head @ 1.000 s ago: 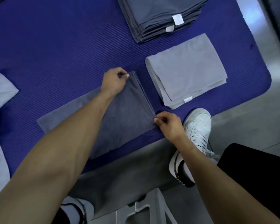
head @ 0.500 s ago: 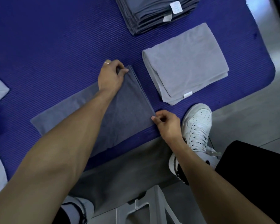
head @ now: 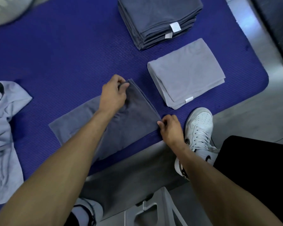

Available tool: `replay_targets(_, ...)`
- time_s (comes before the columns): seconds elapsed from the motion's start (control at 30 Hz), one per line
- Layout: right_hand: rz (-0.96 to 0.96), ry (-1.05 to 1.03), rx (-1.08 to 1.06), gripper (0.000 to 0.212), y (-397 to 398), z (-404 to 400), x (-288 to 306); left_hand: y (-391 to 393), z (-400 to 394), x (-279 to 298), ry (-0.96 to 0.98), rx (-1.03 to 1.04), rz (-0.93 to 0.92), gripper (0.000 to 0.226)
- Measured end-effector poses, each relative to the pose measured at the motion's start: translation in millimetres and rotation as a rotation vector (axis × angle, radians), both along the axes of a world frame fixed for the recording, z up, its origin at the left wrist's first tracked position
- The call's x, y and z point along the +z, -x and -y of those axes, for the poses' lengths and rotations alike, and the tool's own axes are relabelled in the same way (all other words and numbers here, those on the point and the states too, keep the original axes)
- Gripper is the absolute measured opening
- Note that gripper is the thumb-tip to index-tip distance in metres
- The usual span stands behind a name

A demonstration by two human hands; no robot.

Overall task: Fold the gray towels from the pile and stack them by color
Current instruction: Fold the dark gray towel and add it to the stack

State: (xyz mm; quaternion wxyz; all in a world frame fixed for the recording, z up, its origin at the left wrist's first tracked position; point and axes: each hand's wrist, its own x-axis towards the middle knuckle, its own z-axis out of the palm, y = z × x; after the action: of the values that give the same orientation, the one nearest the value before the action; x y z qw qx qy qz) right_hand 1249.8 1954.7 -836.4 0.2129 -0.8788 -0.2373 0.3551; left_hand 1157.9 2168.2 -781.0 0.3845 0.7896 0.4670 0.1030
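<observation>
A dark gray towel (head: 129,126), folded into a long strip, lies on the blue mat (head: 64,54). My left hand (head: 113,95) pinches its far right corner. My right hand (head: 170,128) pinches the near right corner, at the mat's front edge. A stack of folded dark gray towels (head: 158,17) sits at the back of the mat. In front of that stack rests one folded light gray towel (head: 186,74). At the left edge, unfolded light gray towels (head: 5,128) lie in a crumpled pile.
My white sneaker (head: 199,126) stands on the gray floor just right of the right hand. A gray plastic stool (head: 153,211) is below me. A pale rounded object (head: 5,8) shows at the top left corner. Gray floor (head: 260,119) borders the mat on the right.
Both hands keep their pinch on the dark towel's right corners and have barely moved on it. The camera has shifted, so the unfolded pile at left shows more.
</observation>
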Motion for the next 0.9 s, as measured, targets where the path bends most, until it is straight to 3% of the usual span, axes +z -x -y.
replay_targets(0.3,-0.275,-0.323,-0.132,0.020,-21,-28,90,74,7,110,-0.007,0.247,0.184,0.008)
replay_targets(0.4,-0.206,-0.404,-0.052,0.014,-25,-53,144,106,-4,156,0.004,0.265,0.187,0.016)
replay_targets(0.47,-0.118,-0.430,0.026,0.022,-24,-71,183,127,-12,187,-0.010,0.248,0.140,0.015)
replay_targets(0.5,-0.047,-0.426,0.086,0.021,-23,-80,203,137,-14,202,0.006,0.247,0.126,0.007)
replay_targets(0.57,0.142,-0.370,0.203,0.013,-18,-97,245,152,-12,235,0.063,0.259,0.158,0.014)
replay_targets(0.63,0.289,-0.341,0.278,0.019,-7,-110,291,163,-3,265,0.117,0.262,0.240,0.018)
replay_targets(0.7,0.358,-0.402,0.381,0.019,8,-116,332,174,2,286,0.034,0.332,0.266,0.018)
replay_targets(0.77,0.329,-0.480,0.512,0.015,24,-116,364,189,1,295,-0.123,0.464,0.167,0.011)
replay_targets(0.8,0.311,-0.502,0.543,0.014,28,-115,374,197,1,298,-0.100,0.492,0.143,0.009)
replay_targets(0.9,0.412,-0.491,0.452,0.016,25,-113,386,207,10,310,0.330,0.347,0.322,0.017)
